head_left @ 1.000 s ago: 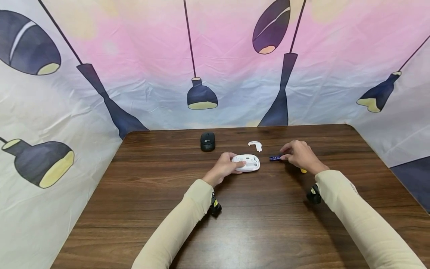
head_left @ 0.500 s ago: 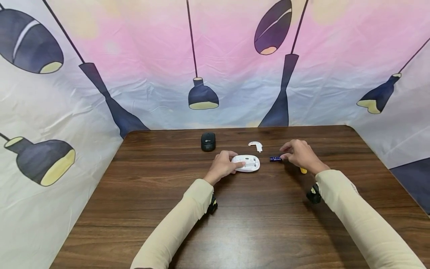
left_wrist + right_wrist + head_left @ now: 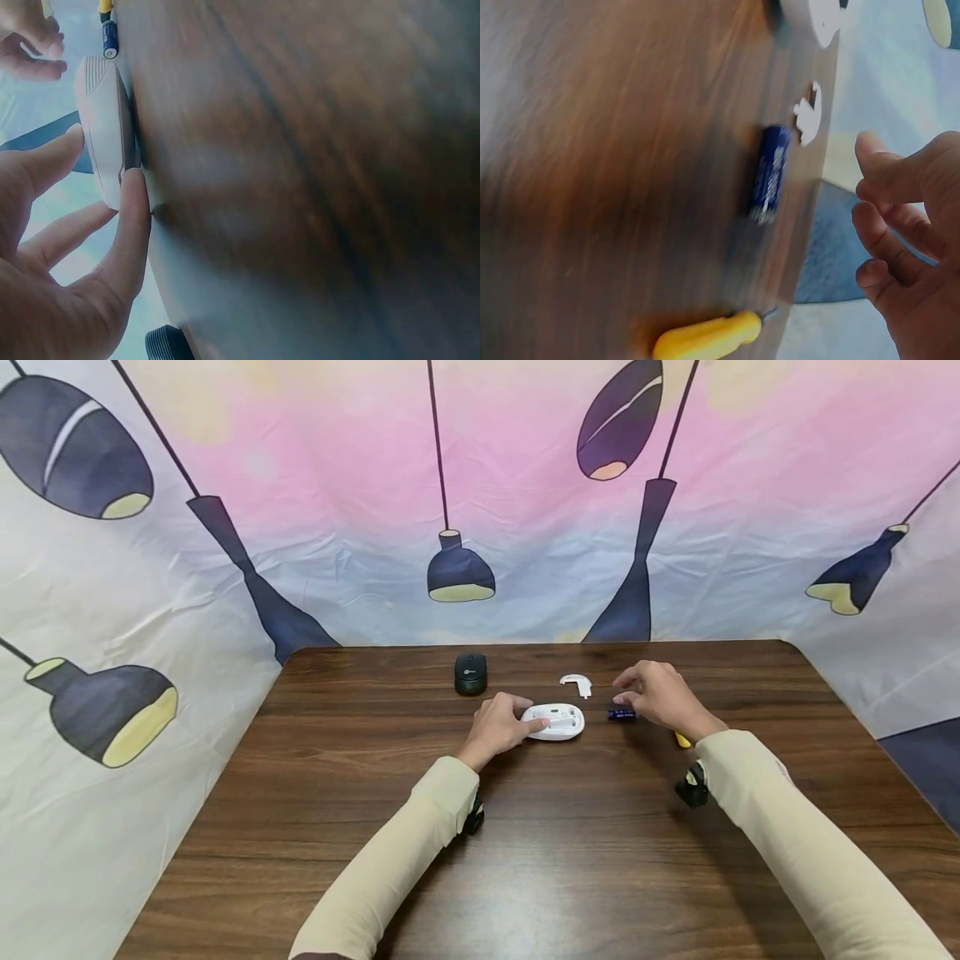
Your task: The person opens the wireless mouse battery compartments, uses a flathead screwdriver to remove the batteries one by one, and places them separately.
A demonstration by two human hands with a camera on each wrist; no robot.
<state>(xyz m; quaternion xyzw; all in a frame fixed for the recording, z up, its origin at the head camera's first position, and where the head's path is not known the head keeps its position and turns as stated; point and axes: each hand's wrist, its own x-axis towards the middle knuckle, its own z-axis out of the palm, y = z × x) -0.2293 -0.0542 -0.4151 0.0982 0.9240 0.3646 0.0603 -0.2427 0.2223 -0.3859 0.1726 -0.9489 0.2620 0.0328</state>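
Note:
A white computer mouse (image 3: 558, 722) lies underside up on the table, its battery bay uncovered. My left hand (image 3: 495, 728) grips its left end, the thumb on the underside and fingers along the edges; the left wrist view shows the mouse (image 3: 109, 127) edge-on between them. A dark blue battery (image 3: 621, 715) rests on the wood to the right of the mouse. Just above it hovers my right hand (image 3: 660, 695), fingers loosely bent with nothing between them. In the right wrist view the battery (image 3: 770, 174) lies apart from those fingers.
The white battery cover (image 3: 577, 683) lies behind the mouse. A black mouse (image 3: 471, 674) sits at the back left. Partly behind the right wrist is a yellow-handled screwdriver (image 3: 682, 740). A printed cloth (image 3: 375, 527) hangs behind the table's back edge.
My right hand has let go of the battery and risen slightly away from it. The battery stays on the table. My left hand keeps its grip on the white mouse.

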